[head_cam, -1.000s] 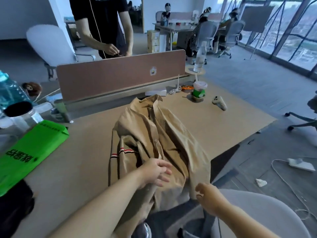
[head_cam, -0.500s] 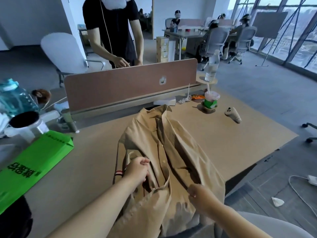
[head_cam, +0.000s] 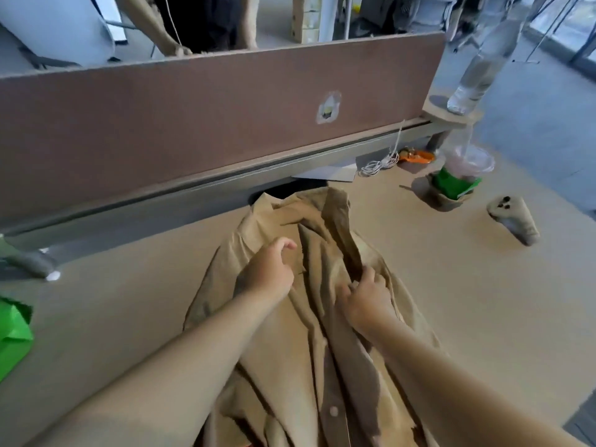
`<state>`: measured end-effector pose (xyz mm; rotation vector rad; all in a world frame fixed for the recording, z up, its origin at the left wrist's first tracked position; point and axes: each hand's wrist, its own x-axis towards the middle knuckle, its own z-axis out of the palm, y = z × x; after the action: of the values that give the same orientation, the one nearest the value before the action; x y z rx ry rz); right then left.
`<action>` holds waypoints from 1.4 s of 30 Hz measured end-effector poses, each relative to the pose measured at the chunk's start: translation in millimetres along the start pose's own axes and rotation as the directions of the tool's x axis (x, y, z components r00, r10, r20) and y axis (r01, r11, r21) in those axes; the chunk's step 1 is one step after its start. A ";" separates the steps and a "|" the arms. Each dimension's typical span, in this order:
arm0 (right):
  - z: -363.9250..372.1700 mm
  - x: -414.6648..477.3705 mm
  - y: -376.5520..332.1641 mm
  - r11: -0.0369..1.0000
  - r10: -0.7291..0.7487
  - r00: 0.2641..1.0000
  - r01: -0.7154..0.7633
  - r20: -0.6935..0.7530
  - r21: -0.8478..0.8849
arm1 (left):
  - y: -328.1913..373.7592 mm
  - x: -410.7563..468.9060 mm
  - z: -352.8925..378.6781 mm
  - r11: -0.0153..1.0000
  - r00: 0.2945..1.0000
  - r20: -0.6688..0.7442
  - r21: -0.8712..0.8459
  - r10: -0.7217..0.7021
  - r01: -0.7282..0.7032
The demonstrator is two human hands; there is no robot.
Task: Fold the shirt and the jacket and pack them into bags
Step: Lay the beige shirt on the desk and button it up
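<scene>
Early days, I'd say: the tan garment (head_cam: 325, 350) lies rumpled and unfolded on the tabletop (head_cam: 451, 301). The right hand (head_cam: 364, 295) grips a front fold. The left hand (head_cam: 269, 272) curls over the cloth, grip unclear. The green bag (head_cam: 13, 333) sits aside.

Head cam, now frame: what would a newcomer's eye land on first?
The tan garment sprawls down the middle of the table, collar toward the brown divider. Both hands are on it: the right hand grips a front fold, while the left hand sits curled on the chest, grip unclear. Bright green stands out next: a bag at the left edge and a cup at the right.
</scene>
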<state>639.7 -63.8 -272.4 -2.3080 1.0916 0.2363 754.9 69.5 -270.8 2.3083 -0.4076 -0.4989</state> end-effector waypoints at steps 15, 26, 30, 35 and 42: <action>-14.8 70.2 27.1 0.962 0.078 0.988 -0.109 -0.132 -0.250 | 1.7 105.0 -11.0 0.993 0.995 0.005 0.067 0.099 -0.099; -33.6 62.6 24.5 0.960 0.222 0.968 -0.196 -0.119 0.201 | 12.8 79.4 -17.0 0.877 0.978 -0.019 -0.446 -0.206 0.176; -43.5 34.3 -0.6 0.952 0.031 0.996 -0.003 -0.089 0.306 | 0.5 30.1 -8.8 0.868 0.933 0.050 -0.352 -0.357 0.350; 1.1 -10.0 -32.2 0.893 -0.430 0.774 0.441 0.466 0.092 | 0.4 -13.1 -0.4 0.809 0.888 0.156 -0.369 -0.432 0.458; 5.8 -0.7 -0.1 0.849 -0.517 0.783 0.520 0.346 0.092 | 12.7 -24.5 15.7 0.935 0.943 -0.035 -0.149 -0.331 0.322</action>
<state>639.8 -60.0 -276.9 -2.3469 0.2469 0.4222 724.4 61.9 -266.4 2.2542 0.0451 -0.5975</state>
